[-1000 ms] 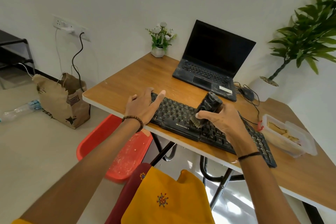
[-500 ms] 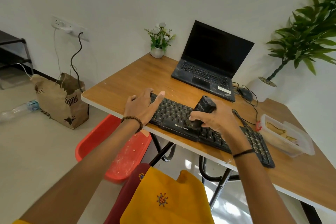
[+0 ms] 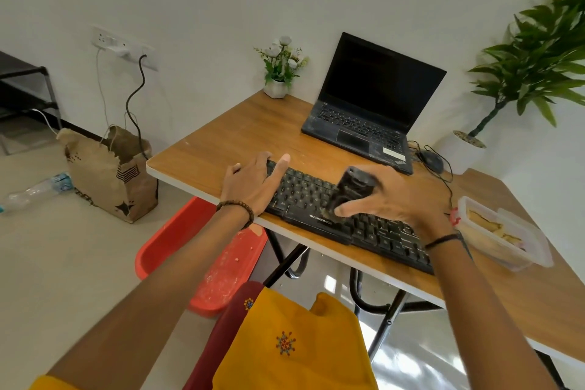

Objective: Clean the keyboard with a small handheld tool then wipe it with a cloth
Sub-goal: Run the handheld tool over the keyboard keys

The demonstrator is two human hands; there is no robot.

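A black keyboard (image 3: 304,196) lies along the front edge of the wooden table (image 3: 228,142). My left hand (image 3: 253,184) rests flat on the keyboard's left end, fingers spread, holding it down. My right hand (image 3: 392,196) grips a small black handheld brush (image 3: 346,191), tilted, with its bristle end on the keys near the keyboard's middle. No cloth shows on the table.
An open black laptop (image 3: 370,111) stands behind the keyboard, a mouse (image 3: 430,161) and its cable to its right. A clear plastic box (image 3: 503,231) sits at the right, a small flower pot (image 3: 278,85) at the back. A red tub (image 3: 202,256) and paper bag (image 3: 110,174) are on the floor.
My right hand has slid the brush leftward along the keys, from right of centre toward the keyboard's middle. My left hand has stayed on the left end.
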